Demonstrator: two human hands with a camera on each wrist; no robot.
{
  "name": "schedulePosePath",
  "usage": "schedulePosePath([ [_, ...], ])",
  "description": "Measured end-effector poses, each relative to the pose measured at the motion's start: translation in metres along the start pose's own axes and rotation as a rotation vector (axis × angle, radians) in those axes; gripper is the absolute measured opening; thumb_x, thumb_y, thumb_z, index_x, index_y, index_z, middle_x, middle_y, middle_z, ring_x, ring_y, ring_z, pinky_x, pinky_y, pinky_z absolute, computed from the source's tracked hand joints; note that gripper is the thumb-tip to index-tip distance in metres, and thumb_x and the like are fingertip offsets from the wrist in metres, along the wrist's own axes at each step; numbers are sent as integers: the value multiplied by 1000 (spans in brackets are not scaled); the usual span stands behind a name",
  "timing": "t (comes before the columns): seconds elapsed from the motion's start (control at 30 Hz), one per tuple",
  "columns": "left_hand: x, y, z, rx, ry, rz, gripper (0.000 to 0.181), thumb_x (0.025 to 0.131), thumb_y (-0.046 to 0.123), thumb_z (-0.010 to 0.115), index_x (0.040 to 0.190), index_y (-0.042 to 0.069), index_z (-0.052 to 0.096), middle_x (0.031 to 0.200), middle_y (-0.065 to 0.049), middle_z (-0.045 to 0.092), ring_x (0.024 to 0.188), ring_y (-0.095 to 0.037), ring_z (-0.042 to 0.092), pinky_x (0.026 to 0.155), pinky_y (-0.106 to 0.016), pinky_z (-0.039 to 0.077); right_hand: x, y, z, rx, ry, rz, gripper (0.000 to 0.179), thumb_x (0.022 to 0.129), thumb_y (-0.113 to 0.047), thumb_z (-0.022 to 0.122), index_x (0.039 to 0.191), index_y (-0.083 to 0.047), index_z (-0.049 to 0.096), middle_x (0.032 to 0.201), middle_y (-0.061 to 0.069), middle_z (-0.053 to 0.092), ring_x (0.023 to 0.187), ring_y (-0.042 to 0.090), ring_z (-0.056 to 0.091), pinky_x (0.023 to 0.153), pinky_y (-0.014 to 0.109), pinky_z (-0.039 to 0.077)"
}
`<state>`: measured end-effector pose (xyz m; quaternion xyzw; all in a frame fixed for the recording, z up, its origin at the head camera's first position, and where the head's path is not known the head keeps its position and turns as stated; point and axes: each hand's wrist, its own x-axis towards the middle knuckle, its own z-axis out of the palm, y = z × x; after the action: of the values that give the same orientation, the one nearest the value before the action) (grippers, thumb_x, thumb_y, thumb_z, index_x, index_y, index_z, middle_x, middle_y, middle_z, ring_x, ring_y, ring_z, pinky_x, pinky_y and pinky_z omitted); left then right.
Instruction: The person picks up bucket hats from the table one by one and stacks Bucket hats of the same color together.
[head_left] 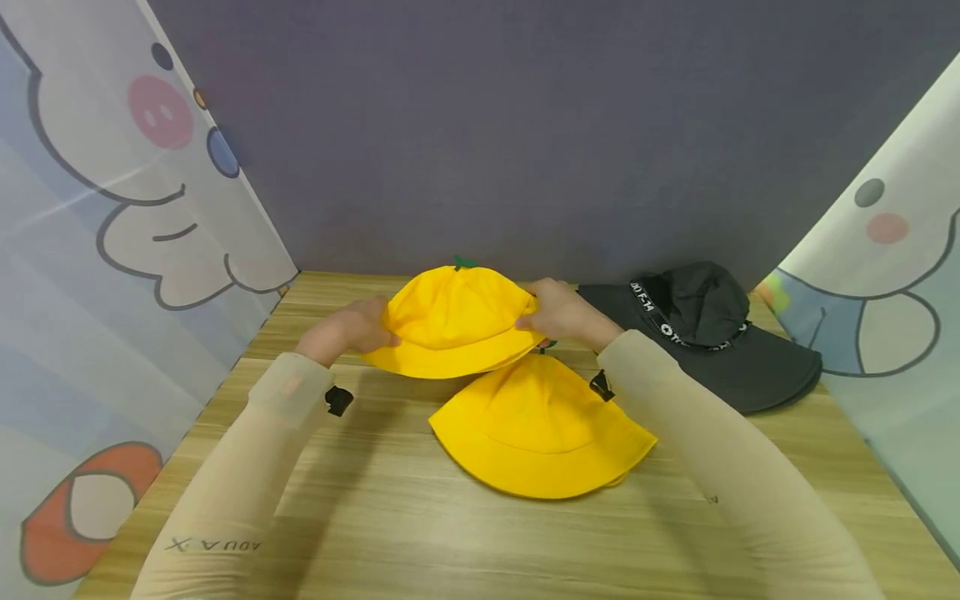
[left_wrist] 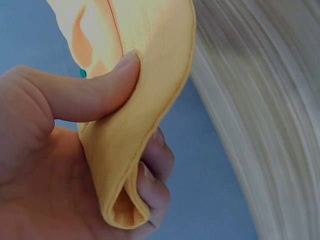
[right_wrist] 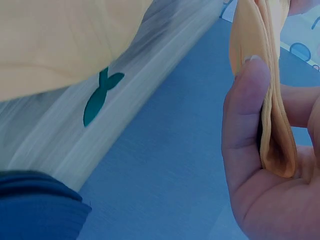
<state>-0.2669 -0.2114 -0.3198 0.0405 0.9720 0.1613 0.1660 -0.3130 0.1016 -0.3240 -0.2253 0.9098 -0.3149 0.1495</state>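
Note:
Both hands hold up a yellow bucket hat (head_left: 453, 312) with a green sprout on its crown, one hand at each side. My left hand (head_left: 358, 325) pinches the brim; in the left wrist view the thumb lies on top of the folded brim (left_wrist: 135, 135) with fingers curled beneath. My right hand (head_left: 562, 312) grips the opposite side, and the right wrist view shows the doubled brim (right_wrist: 275, 125) between thumb and fingers. A second yellow bucket hat (head_left: 543, 425) lies on the table just in front, its green sprout (right_wrist: 97, 100) visible in the right wrist view.
Two dark caps (head_left: 705, 308), one with a white-lettered band, lie at the back right of the wooden table (head_left: 360, 517), close to the right forearm. A grey panel (head_left: 525, 142) stands behind the table. Cartoon-printed sheets (head_left: 97, 250) hang on both sides.

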Motion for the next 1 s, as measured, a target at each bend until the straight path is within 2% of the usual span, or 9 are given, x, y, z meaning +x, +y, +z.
schedulePosePath([
  [0.1, 1, 3, 0, -3, 2, 11, 52, 99, 20, 65, 135, -10, 42, 120, -23, 57, 103, -34, 54, 95, -50, 46, -6, 2, -4, 0, 14, -10, 51, 97, -14, 70, 145, -5, 54, 106, 16, 64, 74, 35, 69, 58, 34, 58],
  [0.2, -1, 8, -1, 3, 1, 26, 53, 99, 21, 66, 135, -9, 43, 120, -23, 58, 104, -33, 54, 96, -50, 45, -12, 5, -8, -8, 24, -4, 52, 97, -14, 70, 146, -4, 52, 107, 18, 65, 75, 34, 69, 57, 33, 58],
  [0.33, -4, 16, -3, 16, -4, 48, 57, 100, 23, 64, 141, -9, 40, 131, -25, 55, 114, -36, 53, 101, -53, 43, -20, 11, -11, -19, 32, 3, 45, 97, -13, 70, 138, -1, 55, 103, 18, 64, 71, 33, 69, 58, 33, 58],
  [0.47, -7, 25, -3, 16, -7, 53, 53, 100, 22, 65, 138, -7, 43, 128, -23, 57, 111, -35, 54, 99, -52, 44, -27, 18, -13, -12, 30, 7, 35, 97, -13, 70, 126, 1, 59, 97, 17, 64, 72, 36, 69, 58, 34, 59],
  [0.7, -7, 32, 5, 16, -15, 44, 50, 100, 24, 66, 136, -4, 45, 128, -21, 58, 111, -34, 55, 98, -51, 45, -37, 27, -14, -47, 18, 29, 37, 97, -16, 70, 126, 4, 59, 96, 16, 62, 63, 23, 65, 58, 33, 58],
  [1.0, -8, 43, 8, 27, -4, 85, 48, 100, 26, 66, 133, -3, 47, 118, -18, 60, 103, -30, 56, 94, -47, 47, -54, 39, -21, -19, 33, 40, 35, 97, -18, 71, 121, 4, 60, 95, 14, 62, 67, 21, 64, 60, 33, 59],
])
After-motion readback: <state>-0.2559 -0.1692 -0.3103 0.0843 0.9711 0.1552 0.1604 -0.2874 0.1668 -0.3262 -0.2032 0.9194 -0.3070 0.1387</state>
